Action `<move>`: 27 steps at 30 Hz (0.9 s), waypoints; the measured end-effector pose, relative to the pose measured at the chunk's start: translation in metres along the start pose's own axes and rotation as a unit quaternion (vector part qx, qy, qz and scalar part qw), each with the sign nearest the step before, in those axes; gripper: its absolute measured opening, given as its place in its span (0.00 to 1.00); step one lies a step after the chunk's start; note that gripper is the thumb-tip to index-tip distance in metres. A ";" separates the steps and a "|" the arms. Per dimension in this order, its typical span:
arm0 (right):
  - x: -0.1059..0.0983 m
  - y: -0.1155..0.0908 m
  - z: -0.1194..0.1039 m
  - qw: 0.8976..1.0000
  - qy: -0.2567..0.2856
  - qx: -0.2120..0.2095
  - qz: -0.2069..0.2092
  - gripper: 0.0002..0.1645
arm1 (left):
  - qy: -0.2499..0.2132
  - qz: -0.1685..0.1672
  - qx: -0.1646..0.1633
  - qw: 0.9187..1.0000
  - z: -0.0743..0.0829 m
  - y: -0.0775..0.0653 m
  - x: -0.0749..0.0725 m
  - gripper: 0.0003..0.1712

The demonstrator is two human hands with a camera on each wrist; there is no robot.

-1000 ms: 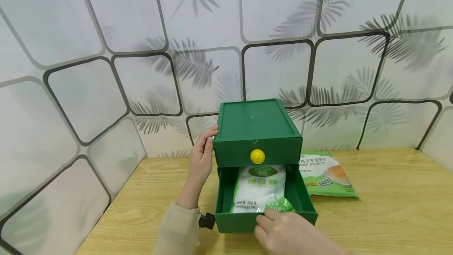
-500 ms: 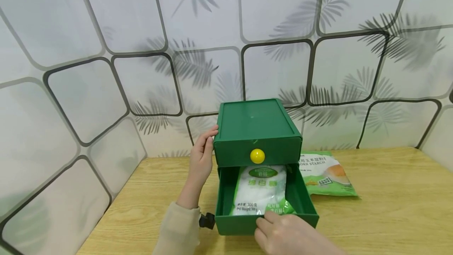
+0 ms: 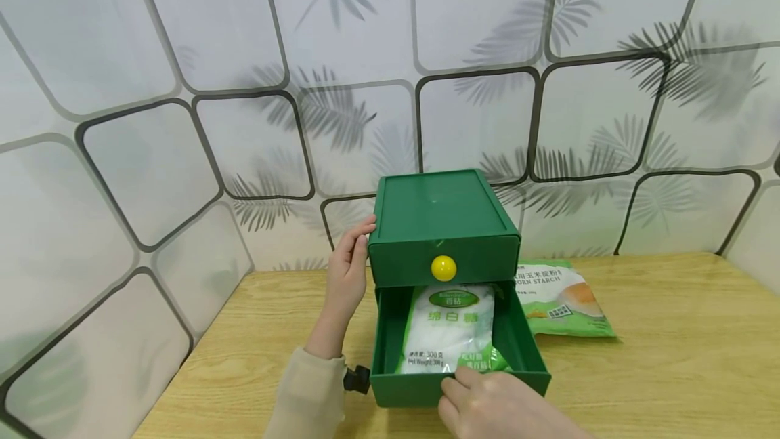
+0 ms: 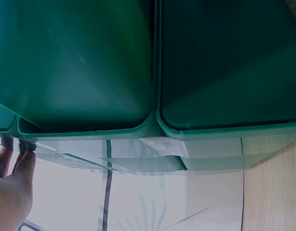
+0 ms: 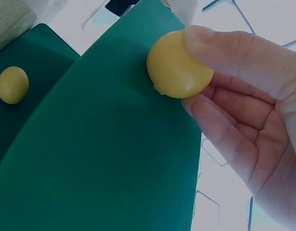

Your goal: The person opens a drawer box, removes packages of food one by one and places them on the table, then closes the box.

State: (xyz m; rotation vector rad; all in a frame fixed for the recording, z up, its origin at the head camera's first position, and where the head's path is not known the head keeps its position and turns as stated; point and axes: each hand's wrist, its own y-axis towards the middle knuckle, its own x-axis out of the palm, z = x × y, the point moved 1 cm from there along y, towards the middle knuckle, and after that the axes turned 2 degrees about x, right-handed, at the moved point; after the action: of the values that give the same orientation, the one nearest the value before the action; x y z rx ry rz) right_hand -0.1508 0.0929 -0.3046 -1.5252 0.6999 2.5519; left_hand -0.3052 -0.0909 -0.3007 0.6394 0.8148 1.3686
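A green two-drawer box (image 3: 435, 205) stands on the table. Its lower drawer (image 3: 405, 391) is pulled out, and a bag of white sugar (image 3: 447, 327) lies flat in it. My right hand (image 3: 496, 404) is at that drawer's front; the right wrist view shows thumb and fingers pinching its round yellow knob (image 5: 174, 65). The head view hides this knob behind the hand. Against the box's left side rests my left hand (image 3: 346, 276), its fingers mostly straight along the upper part. The upper drawer, with its own yellow knob (image 3: 443, 268), is closed.
A green and white corn starch bag (image 3: 563, 300) lies on the wooden table (image 3: 682, 358), right of the box and partly behind it. A patterned wall covering (image 3: 475, 127) rises at the back and left. A black strap piece (image 3: 357, 379) sits by the left wrist.
The lower drawer has slid slightly farther out toward me, and the sugar bag has come with it. My right hand keeps its pinch on the knob; the left hand stays in place.
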 end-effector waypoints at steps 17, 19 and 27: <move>0.001 0.000 -0.003 1.000 0.001 -0.005 -0.019 0.14 | 0.000 -0.003 -0.006 1.000 -0.001 0.000 0.000 0.16; 0.001 0.000 -0.003 1.000 0.001 -0.004 -0.019 0.13 | -0.001 -0.004 -0.006 1.000 -0.001 0.000 0.000 0.16; 0.004 -0.001 -0.005 1.000 0.007 -0.016 -0.003 0.13 | -0.004 -0.002 -0.001 1.000 0.000 0.000 0.000 0.16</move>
State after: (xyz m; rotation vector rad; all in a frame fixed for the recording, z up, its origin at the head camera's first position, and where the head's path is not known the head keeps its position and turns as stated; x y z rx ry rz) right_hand -0.1487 0.0914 -0.3103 -1.5531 0.6586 2.5621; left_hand -0.3050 -0.0908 -0.3008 0.6402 0.8087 1.3620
